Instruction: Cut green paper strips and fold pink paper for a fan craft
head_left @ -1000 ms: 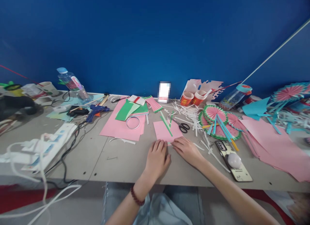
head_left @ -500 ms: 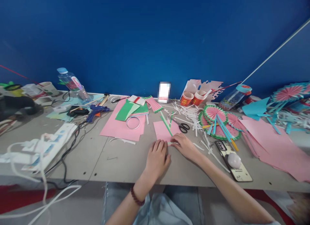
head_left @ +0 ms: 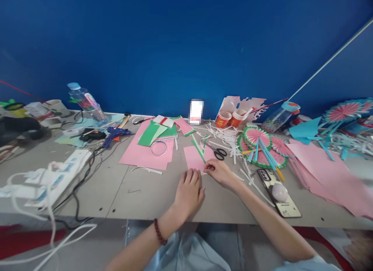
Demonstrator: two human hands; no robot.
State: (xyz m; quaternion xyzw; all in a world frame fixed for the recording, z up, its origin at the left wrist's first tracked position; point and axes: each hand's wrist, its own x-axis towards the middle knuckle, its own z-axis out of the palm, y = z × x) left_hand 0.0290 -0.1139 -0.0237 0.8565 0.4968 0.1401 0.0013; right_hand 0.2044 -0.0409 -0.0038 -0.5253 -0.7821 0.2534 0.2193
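My left hand lies palm down on the grey table, its fingertips at the near edge of a small pink sheet. The thumb is apart from the fingers. At the sheet's near right corner, my right hand has its thumb and fingers pinched together; what they hold, if anything, is too small to make out. Thin green strips lie across the sheet, their near end close to my right fingertips. Black-handled scissors rest just beyond my right hand.
Green paper and a tape ring lie on pink paper at left, near a blue glue gun. Paper fans, a phone and pink sheets are at right. Red cups stand behind white paper scraps.
My right hand has shifted slightly left, its fingers drawn closer together. My left hand stays almost in place while its forearm has swung a little left. The whole view has shifted slightly.
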